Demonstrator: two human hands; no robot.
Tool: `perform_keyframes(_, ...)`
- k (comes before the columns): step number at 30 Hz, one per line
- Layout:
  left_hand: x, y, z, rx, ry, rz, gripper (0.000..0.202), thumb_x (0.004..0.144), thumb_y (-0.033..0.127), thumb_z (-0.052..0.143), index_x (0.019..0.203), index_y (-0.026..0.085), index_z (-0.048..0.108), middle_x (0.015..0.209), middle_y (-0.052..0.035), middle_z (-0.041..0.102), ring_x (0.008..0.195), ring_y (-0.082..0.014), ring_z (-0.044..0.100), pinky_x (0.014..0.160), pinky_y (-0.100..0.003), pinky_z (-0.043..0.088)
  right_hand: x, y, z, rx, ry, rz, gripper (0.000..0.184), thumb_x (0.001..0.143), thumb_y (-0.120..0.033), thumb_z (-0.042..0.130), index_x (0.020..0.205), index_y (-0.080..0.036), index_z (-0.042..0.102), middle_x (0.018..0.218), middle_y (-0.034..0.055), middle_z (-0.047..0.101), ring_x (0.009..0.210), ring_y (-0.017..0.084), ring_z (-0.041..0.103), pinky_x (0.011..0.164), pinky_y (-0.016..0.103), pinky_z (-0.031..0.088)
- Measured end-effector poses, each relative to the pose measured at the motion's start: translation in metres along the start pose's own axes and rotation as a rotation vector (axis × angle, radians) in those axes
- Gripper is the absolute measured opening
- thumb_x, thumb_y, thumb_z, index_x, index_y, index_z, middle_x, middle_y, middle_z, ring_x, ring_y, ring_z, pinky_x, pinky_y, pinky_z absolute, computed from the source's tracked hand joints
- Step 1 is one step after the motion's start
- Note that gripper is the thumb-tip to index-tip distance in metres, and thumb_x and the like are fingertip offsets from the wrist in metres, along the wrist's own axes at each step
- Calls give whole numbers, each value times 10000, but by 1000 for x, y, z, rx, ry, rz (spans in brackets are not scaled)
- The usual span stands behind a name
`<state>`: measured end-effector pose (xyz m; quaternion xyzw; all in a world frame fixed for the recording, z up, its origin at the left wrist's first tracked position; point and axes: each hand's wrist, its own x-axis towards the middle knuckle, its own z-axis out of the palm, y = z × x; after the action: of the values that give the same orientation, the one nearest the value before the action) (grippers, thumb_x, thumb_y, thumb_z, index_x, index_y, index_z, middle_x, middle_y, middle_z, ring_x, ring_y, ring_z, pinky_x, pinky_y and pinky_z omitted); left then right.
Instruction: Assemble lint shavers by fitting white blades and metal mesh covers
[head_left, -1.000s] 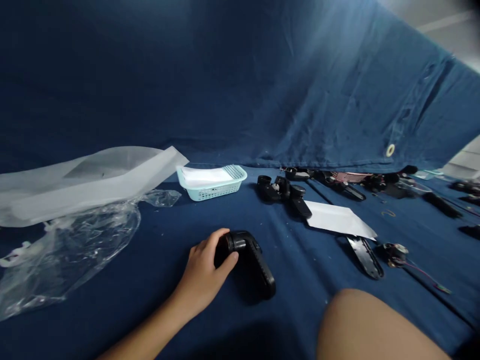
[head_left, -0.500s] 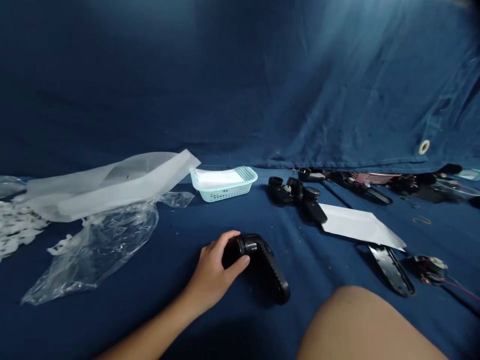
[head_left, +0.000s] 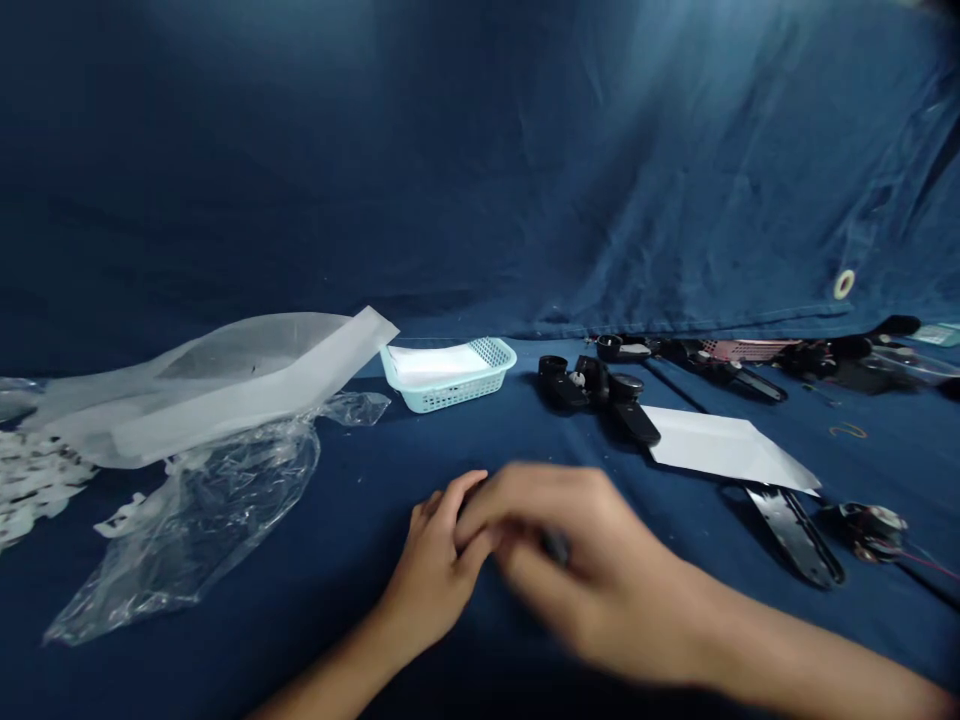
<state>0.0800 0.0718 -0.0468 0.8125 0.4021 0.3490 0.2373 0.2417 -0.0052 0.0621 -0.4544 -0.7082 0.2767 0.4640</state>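
Both hands meet just below the middle of the frame, over the blue cloth. The left hand is curved, its thumb and forefinger bent toward the right hand, which is blurred, half curled and laid across its fingertips. A dark part shows through the gap between the right thumb and fingers; the rest is hidden, so I cannot tell how firmly either hand has hold of it.

Above the hands, at mid-frame, stands a mint basket with white paper in it. A foam sheet lies at the left, against a clear bag, with white scraps at the left edge. Right of centre are black pieces, one touching a white sheet. A black shell lies partly under that sheet, just beside a motor with thin wires.
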Motion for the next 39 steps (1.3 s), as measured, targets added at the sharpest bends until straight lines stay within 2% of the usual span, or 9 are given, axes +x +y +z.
perform_keyframes(2, -3, 2, -1, -20, -5, 43, 455, 923, 304, 573, 1363, 306, 458, 1239, -43, 649, 1139, -286, 610, 981, -471, 490, -3, 17, -11, -43, 218, 96, 175, 927, -208, 557, 1025, -269, 689, 1044, 26, 712, 1021, 214, 641, 882, 372, 505)
perform_keyframes(3, -4, 4, -2, -31, -8, 67, 466, 941, 293, 557, 1386, 306, 419, 1285, -61, 616, 1180, -284, 581, 1002, -489, 470, -7, 27, -15, -23, 304, 176, 201, 902, -250, 599, 1085, -294, 668, 1144, 36, 687, 1112, 245, 603, 919, 407, 485)
perform_keyframes(6, -6, 9, -6, -46, 21, 160, 477, 968, 244, 522, 1410, 312, 358, 1388, -87, 524, 1277, -274, 494, 1063, -525, 400, -23, 55, -20, 291, 265, 444, 395, 885, -338, 628, 1273, -347, 559, 1387, 39, 557, 1272, 283, 510, 1037, 494, 415)
perform_keyframes(9, -7, 11, -7, -47, 55, 265, 494, 971, 198, 508, 1421, 308, 338, 1442, -92, 465, 1315, -265, 445, 1082, -516, 373, -35, 70, -14, 553, 146, 541, 424, 898, -365, 605, 1317, -346, 550, 1405, 35, 559, 1318, 286, 481, 1129, 522, 309)
perform_keyframes(14, -8, 8, -7, -31, 91, 347, 527, 960, 138, 507, 1441, 266, 334, 1449, -110, 447, 1312, -268, 430, 1066, -491, 383, -40, 79, -10, 655, 21, 454, 515, 832, -235, 645, 1329, -338, 561, 1370, 34, 601, 1291, 293, 502, 1134, 539, 302)
perform_keyframes(17, -9, 8, -7, -17, 100, 381, 545, 950, 122, 521, 1448, 249, 341, 1443, -114, 451, 1303, -272, 436, 1059, -477, 388, -43, 82, -11, 632, 4, 408, 583, 807, -217, 665, 1360, -342, 528, 1414, 44, 565, 1311, 310, 489, 1135, 573, 294)
perform_keyframes(26, -10, 10, -8, -15, 121, 457, 575, 926, 81, 533, 1452, 225, 350, 1442, -114, 453, 1291, -267, 447, 1041, -449, 401, -53, 85, -15, 529, -20, 385, 656, 819, -183, 668, 1418, -340, 454, 1484, 62, 493, 1360, 304, 455, 1152, 571, 280)
perform_keyframes(31, -10, 9, -8, -4, 112, 428, 589, 923, 97, 548, 1459, 232, 344, 1445, -116, 456, 1296, -275, 451, 1045, -458, 401, -55, 88, -13, 520, -19, 374, 647, 839, -245, 675, 1430, -348, 435, 1508, 59, 462, 1389, 321, 415, 1156, 568, 273)
perform_keyframes(39, -12, 11, -9, 0, 211, 509, 650, 888, 62, 590, 1475, 216, 354, 1438, -118, 485, 1262, -282, 507, 1032, -473, 394, -62, 82, -8, 493, 23, 312, 609, 863, -360, 642, 1435, -371, 435, 1499, 50, 465, 1382, 339, 414, 1139, 563, 309)
